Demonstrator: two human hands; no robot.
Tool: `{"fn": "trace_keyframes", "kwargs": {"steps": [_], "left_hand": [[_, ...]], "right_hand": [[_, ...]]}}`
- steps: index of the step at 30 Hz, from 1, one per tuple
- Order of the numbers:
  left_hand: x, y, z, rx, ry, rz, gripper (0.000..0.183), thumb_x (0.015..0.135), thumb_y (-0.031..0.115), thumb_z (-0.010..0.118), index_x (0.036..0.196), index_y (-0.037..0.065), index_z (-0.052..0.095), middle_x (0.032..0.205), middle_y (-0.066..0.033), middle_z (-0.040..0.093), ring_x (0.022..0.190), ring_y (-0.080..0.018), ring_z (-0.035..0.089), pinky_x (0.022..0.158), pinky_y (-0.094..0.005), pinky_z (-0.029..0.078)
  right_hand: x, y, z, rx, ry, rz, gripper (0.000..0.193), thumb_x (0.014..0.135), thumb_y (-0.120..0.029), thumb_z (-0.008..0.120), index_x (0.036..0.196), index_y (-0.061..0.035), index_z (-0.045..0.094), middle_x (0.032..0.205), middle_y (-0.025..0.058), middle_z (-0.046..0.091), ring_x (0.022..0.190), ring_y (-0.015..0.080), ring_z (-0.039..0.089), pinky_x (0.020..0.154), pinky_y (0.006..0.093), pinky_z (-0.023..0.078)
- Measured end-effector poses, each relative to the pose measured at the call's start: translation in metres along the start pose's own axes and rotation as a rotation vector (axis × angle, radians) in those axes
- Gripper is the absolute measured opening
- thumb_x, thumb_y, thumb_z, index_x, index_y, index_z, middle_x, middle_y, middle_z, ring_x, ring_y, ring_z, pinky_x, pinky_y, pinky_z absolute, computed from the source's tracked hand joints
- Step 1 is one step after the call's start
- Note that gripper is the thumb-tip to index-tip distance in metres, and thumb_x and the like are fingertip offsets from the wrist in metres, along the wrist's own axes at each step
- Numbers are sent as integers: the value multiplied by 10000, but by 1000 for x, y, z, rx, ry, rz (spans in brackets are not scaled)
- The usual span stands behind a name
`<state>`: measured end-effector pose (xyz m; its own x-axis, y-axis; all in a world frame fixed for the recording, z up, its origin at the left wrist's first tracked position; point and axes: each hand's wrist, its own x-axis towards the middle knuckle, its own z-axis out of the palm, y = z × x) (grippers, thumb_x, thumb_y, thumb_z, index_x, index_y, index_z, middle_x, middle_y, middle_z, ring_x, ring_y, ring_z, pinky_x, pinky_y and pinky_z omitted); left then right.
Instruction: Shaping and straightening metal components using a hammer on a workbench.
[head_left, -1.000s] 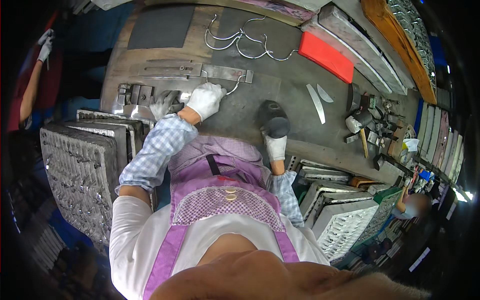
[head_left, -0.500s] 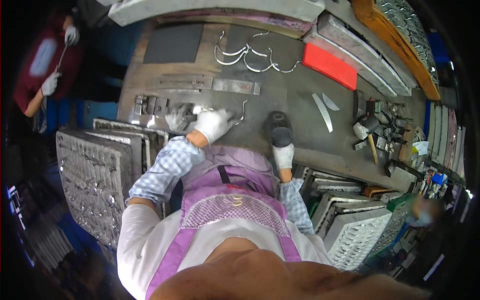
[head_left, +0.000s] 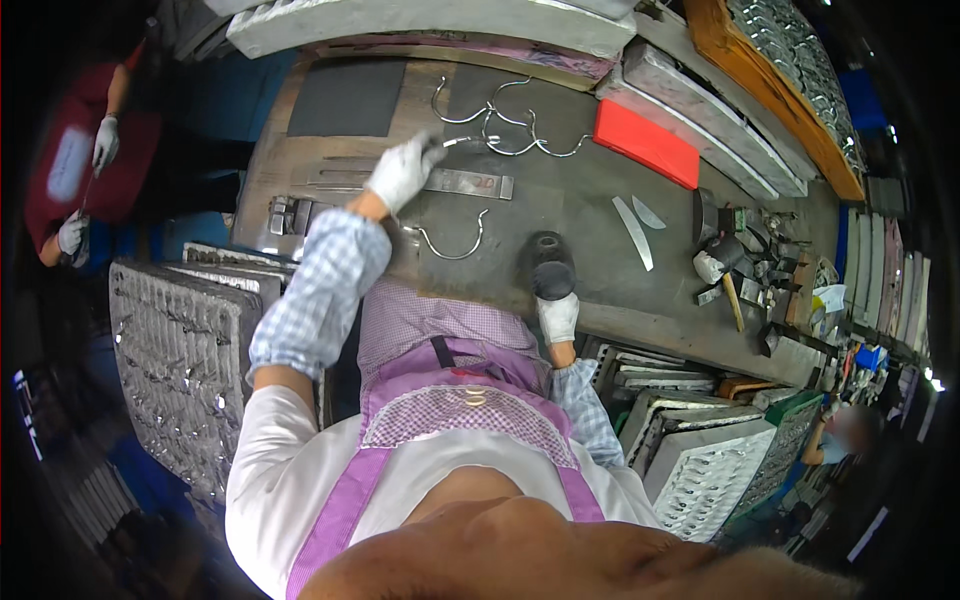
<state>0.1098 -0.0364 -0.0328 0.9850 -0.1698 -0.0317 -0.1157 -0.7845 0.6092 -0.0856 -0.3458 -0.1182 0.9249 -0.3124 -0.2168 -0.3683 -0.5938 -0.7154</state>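
Observation:
My left hand (head_left: pixel 403 176), in a white glove with grey fingertips, reaches over the workbench to the group of shiny curved metal strips (head_left: pixel 513 153). Its fingers close on the end of one such strip (head_left: pixel 468 141), partly blurred. Nearer to me, another curved metal strip (head_left: pixel 455 257) lies loose on the bench, its bow toward me. My right hand (head_left: pixel 558 318), also gloved, is wrapped around a mallet with a black head (head_left: pixel 552 272) near the front edge. The mallet's handle is hidden. A flat steel bar (head_left: pixel 465 183) lies just beyond the loose strip.
A red block (head_left: pixel 647 143) sits at the back right. Two flat blades (head_left: pixel 635 235) lie beside tools and a wooden-handled hammer (head_left: pixel 733 300). Grey trays (head_left: pixel 185 365) flank the bench (head_left: pixel 590 240). At the far left stands a person in a dark red top (head_left: pixel 110 150).
My left hand has left the front of the bench and moved forward to the strips, drawing one from the group. The near strip now lies loose. My right hand stays on the mallet.

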Motion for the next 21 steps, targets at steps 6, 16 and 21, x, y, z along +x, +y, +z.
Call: {"fn": "trace_keyframes", "kwargs": {"steps": [6, 16, 21], "left_hand": [[-84, -19, 45, -701, -168, -9, 273, 999, 229, 441, 1062, -3, 570, 862, -88, 632, 777, -194, 651, 746, -299, 507], [-86, -20, 58, -519, 94, 140, 163, 874, 57, 567, 1013, 10, 637, 927, -161, 664, 849, -325, 647, 804, -385, 509], [-65, 16, 51, 315, 164, 302, 179, 740, 44, 557, 900, 102, 614, 866, -95, 563, 826, -277, 590, 706, -417, 508]], "right_hand": [[2, -92, -47, 142, -217, 153, 186, 813, -157, 716, 891, 7, 676, 686, 13, 634, 631, 124, 571, 620, 293, 485], [0, -120, -52, 30, -163, -393, 368, 836, -172, 663, 1156, -2, 594, 1140, 149, 618, 1032, 293, 598, 913, 353, 466], [5, -42, -33, 323, -91, -34, 136, 788, -149, 744, 778, -35, 671, 661, 4, 638, 560, 143, 563, 540, 290, 449]]}}
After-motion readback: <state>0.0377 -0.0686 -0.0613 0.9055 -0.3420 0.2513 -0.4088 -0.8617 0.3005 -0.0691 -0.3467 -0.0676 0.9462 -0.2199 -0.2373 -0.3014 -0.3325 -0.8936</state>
